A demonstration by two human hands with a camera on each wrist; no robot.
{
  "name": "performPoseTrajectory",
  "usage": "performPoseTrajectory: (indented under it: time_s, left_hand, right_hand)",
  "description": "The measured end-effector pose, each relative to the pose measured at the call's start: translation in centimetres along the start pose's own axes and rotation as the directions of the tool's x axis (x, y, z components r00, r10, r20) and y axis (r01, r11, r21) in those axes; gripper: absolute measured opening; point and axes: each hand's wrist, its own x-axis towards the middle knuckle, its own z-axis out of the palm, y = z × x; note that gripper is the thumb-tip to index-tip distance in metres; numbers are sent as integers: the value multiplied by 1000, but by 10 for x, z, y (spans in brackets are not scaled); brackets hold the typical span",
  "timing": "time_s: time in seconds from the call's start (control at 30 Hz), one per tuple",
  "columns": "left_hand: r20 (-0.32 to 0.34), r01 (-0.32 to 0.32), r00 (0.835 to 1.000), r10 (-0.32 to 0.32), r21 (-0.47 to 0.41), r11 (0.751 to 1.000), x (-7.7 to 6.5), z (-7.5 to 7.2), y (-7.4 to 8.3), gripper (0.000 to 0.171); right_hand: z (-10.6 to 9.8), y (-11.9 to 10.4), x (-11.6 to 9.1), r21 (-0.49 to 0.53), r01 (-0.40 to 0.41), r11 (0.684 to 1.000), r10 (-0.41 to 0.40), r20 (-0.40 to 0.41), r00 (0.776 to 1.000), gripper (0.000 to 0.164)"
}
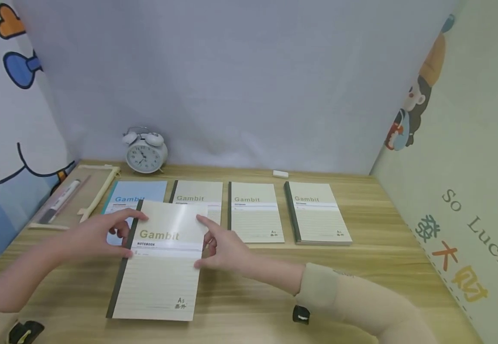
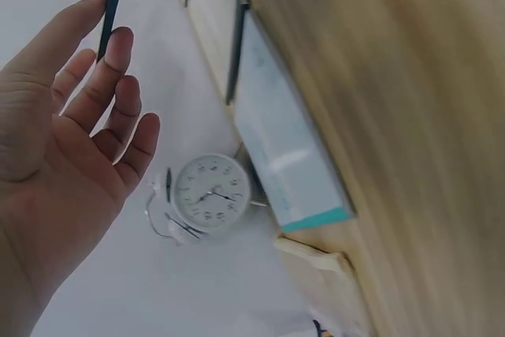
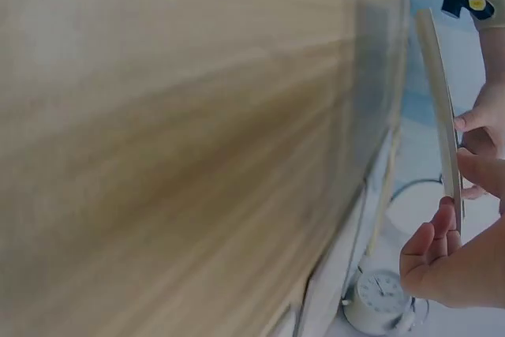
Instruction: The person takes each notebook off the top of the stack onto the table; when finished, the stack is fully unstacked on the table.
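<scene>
A cream notebook (image 1: 163,282) with a dark spine and "Gambit" on its cover is held up above the table, tilted. My left hand (image 1: 98,234) pinches its spine edge between thumb and fingers. At the opposite edge, my right hand (image 1: 227,246) grips it with thumb and fingertips. In the right wrist view the notebook (image 3: 442,92) appears edge-on, off the table surface. Behind it lie a blue notebook (image 1: 146,189), partly covered, and a cream notebook (image 1: 201,191). Another cream notebook (image 1: 255,220) and a thicker cream stack (image 1: 319,220) continue the row rightward.
A white twin-bell alarm clock (image 1: 146,155) stands at the back left. A see-through pouch (image 1: 96,184) with a marker (image 1: 64,196) inside lies at the left edge. A small white eraser (image 1: 280,174) rests near the back edge of the wooden table (image 1: 386,286).
</scene>
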Motion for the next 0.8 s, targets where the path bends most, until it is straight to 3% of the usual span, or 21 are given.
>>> performPoseTrajectory:
  time_s: [0.17, 0.27, 0.4, 0.53, 0.8]
  left_hand:
    - [85, 13, 996, -10, -38, 999, -16, 11, -17, 72]
    - [132, 61, 990, -53, -61, 996, -24, 15, -26, 74]
    - [141, 73, 988, -57, -113, 991, -35, 19, -39, 75]
    - [124, 26, 992, -7, -158, 987, -48, 22, -55, 74]
    - [174, 52, 985, -11, -228, 972, -64, 26, -80, 72]
  right_hand:
    - [30, 4, 3, -31, 3, 1000, -1, 67, 998, 97]
    - [46, 5, 6, -81, 25, 996, -18, 91, 996, 99]
    - [63, 4, 14, -158, 35, 987, -20, 100, 995, 100]
    - [79, 4, 22, -197, 32, 980, -9, 115, 993, 100]
    - [99, -5, 38, -371, 45, 928, 7, 138, 990, 94]
